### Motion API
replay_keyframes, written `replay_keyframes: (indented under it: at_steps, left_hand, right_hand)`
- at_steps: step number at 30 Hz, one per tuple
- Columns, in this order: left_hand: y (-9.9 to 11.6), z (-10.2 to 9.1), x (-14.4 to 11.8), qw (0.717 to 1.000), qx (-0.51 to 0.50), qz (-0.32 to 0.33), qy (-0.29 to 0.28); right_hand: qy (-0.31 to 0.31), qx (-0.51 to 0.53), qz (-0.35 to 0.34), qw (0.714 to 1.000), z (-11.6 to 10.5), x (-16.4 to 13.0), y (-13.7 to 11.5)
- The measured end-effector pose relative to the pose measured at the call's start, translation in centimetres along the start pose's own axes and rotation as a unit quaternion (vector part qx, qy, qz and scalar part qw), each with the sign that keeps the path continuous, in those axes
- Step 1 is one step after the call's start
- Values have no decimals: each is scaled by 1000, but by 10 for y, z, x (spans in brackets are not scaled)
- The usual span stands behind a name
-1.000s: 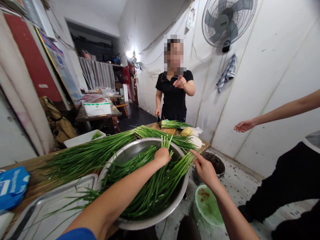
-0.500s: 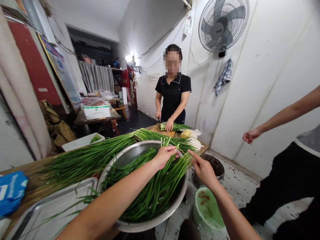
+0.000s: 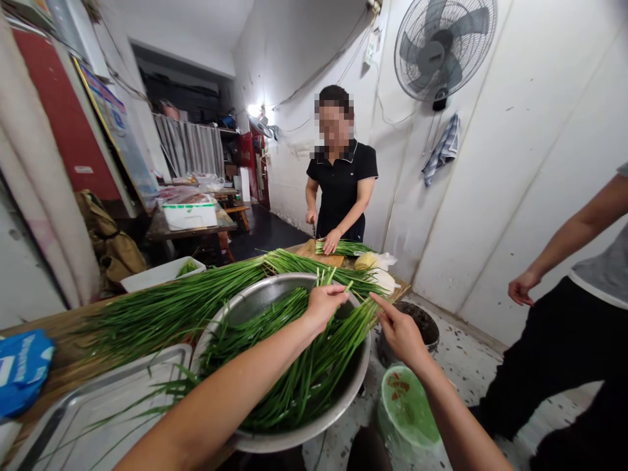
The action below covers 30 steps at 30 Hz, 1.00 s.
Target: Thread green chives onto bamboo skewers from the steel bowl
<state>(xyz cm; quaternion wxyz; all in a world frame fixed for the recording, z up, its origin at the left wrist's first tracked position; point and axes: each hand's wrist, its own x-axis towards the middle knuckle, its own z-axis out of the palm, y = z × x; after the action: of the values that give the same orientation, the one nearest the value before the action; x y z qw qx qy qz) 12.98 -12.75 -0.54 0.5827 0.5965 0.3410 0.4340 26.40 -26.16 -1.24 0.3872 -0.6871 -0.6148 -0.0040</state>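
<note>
A wide steel basin (image 3: 366, 376) is filled with long garlic chives (image 3: 294, 386), their pale ends toward the upper right. My left hand (image 3: 326, 305) is above the basin's far side, closed on a few chives whose pale ends stick up past the fingers. At the basin's right rim, my right hand (image 3: 400, 330) is at the pale ends of a larger bunch. Its index finger is stretched along the ends and the fingers close in on them; the thumb is mostly hidden.
Across the wooden table (image 3: 63, 376), a co-worker (image 3: 342, 190) cuts chives on a board (image 3: 330, 260). More chives (image 3: 186, 294) lie behind the basin. A metal tray (image 3: 118, 399) is at left, a green-lined bucket (image 3: 409, 405) at lower right. Another person (image 3: 554, 340) stands at right.
My hands stay in nearly the same place, with slight finger movement. At right, the other person's arm has swung down and back toward the right. The co-worker's hands shift slightly at the board.
</note>
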Motion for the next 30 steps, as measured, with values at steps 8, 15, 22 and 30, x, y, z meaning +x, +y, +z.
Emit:
replay_keyframes:
  at_steps: [8, 15, 22, 30]
  left_hand:
    - [0, 4, -3, 999, -33, 2, 10]
    - [3, 5, -6, 998, -56, -21, 9]
    - [1, 6, -6, 996, -79, -31, 1]
    - [2, 8, -7, 996, -81, -33, 7]
  right_hand:
    - [-1, -18, -6, 1000, -2, 1, -4]
    - [-7, -8, -2, 1000, 0, 1, -3]
    - [-11, -4, -6, 1000, 1, 1, -1]
    - [-4, -5, -18, 1000, 0, 1, 0]
